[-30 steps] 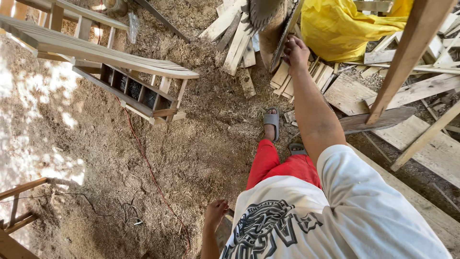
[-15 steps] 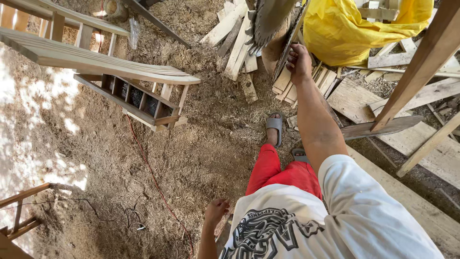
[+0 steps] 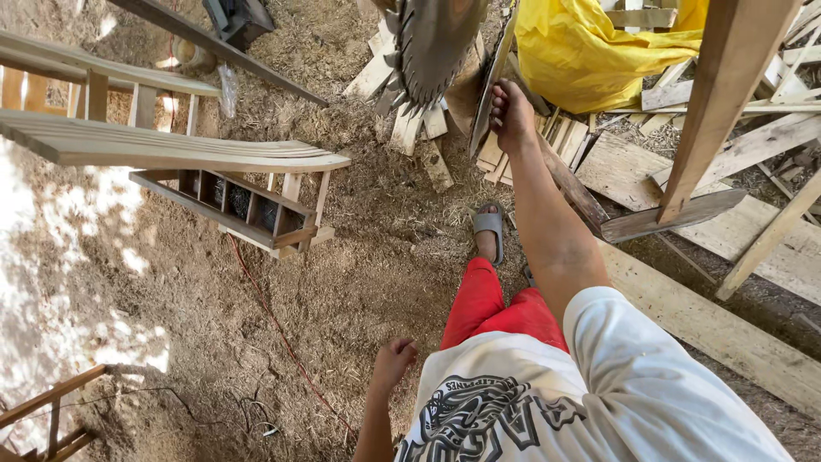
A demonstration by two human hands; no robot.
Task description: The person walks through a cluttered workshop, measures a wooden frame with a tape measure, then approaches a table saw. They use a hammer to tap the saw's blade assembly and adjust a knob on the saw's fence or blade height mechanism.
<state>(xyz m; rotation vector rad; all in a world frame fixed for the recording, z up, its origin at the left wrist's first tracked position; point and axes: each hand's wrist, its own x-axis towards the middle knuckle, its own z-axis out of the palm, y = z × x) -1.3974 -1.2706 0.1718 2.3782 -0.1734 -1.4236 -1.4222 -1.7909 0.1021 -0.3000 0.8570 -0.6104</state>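
Camera view shifts slightly lower since half a second ago, so the circular saw blade point(image 3: 432, 47) now shows more fully at top centre; the right arm stays stretched forward and the left arm stays down by the hip. Right hand point(image 3: 511, 115) is closed around the edge of a thin wooden board point(image 3: 489, 85) standing tilted just right of the blade, fingers wrapped over its edge. Left hand point(image 3: 393, 359) hangs loose beside the red shorts point(image 3: 487, 304), fingers curled in narrow, holding nothing. Blade sits close to the board, whether touching cannot be told. Yellow sack point(image 3: 590, 51) lies right behind the right hand. Pile of short wood offcuts point(image 3: 419, 128) lies under the blade on the sawdust floor point(image 3: 171, 282). Grey sandal point(image 3: 489, 231) on one foot below the right forearm. Slatted wooden frame point(image 3: 231, 201) stands to the left, with a long plank point(image 3: 162, 150) resting on top. Orange cable point(image 3: 274, 325) runs across the sawdust from the frame toward the person. Upright wooden post point(image 3: 710, 103) on the right, flat planks point(image 3: 710, 325) lying beneath it.
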